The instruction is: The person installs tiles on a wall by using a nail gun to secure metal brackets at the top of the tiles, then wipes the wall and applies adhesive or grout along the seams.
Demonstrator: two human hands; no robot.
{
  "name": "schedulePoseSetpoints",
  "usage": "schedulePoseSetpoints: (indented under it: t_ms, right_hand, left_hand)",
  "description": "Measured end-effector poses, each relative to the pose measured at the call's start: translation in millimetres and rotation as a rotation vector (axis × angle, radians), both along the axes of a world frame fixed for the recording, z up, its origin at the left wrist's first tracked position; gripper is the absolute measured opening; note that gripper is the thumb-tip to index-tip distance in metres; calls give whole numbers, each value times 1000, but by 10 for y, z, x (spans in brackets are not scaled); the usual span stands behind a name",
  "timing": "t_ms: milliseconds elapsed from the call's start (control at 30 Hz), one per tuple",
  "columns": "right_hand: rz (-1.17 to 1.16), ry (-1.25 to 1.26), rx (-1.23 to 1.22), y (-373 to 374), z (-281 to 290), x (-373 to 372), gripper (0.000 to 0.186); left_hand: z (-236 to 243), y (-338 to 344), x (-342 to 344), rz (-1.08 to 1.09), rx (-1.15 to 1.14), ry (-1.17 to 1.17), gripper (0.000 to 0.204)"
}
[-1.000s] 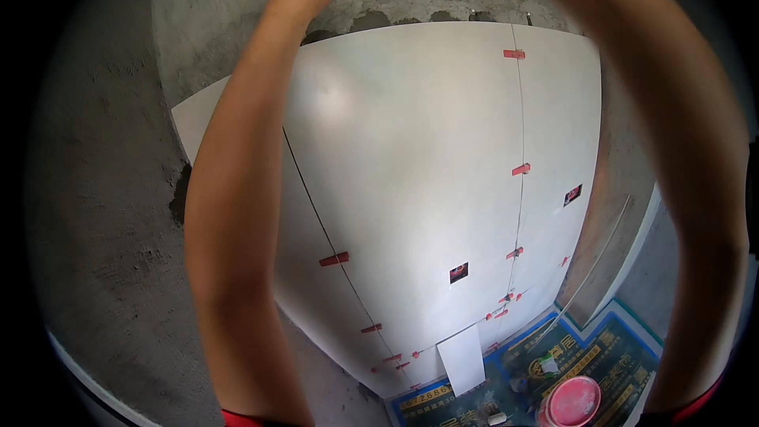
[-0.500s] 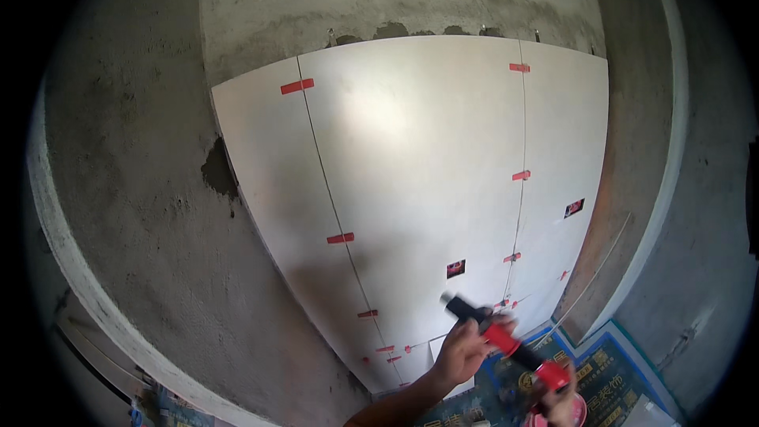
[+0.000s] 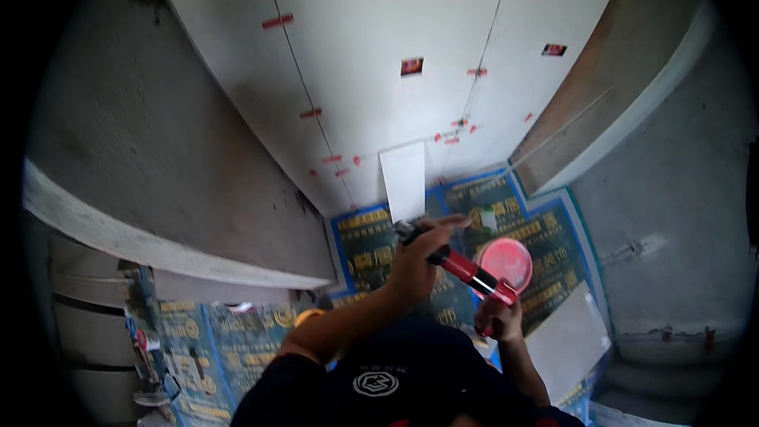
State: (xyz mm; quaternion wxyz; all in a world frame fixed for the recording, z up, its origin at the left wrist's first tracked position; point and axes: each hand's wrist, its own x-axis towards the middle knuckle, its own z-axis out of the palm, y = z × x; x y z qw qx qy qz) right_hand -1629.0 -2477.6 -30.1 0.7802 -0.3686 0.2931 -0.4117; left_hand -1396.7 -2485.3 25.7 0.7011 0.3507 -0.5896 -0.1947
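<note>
A long red-and-black hand tool (image 3: pixel 465 268) with a metallic tip lies slantwise across my front, held in both hands. My left hand (image 3: pixel 414 267) is closed around its black front end, one finger stretched out along the far side. Its red rear end is gripped by my right hand (image 3: pixel 501 318), lower and to the right. Beyond the tool stands a wall of large white tiles (image 3: pixel 356 55), with red clips (image 3: pixel 311 113) set along the joints. A narrow white tile strip (image 3: pixel 405 183) leans at the foot of this wall.
A round pink-rimmed bucket (image 3: pixel 506 263) stands just beyond my right hand. Another pale tile panel (image 3: pixel 571 340) lies at the right. Dark printed protective sheeting (image 3: pixel 368 257) covers the floor, edged with blue tape. Bare grey walls (image 3: pixel 213 166) rise on both sides.
My view has tipped downward, so more floor, the bucket and my torso show. Both hands still hold the tool, which appears higher and slightly further left in view.
</note>
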Motion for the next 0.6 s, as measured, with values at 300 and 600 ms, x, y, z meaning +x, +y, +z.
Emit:
schedulePoseSetpoints:
  t_ms: [300, 600]
  right_hand:
    - [74, -298, 428, 534, 37, -280, 17]
    - [196, -417, 628, 640, -821, -832, 24]
  left_hand:
    - [328, 209, -759, -408, 461, 540, 3]
    - [196, 339, -958, -411, 719, 483, 10]
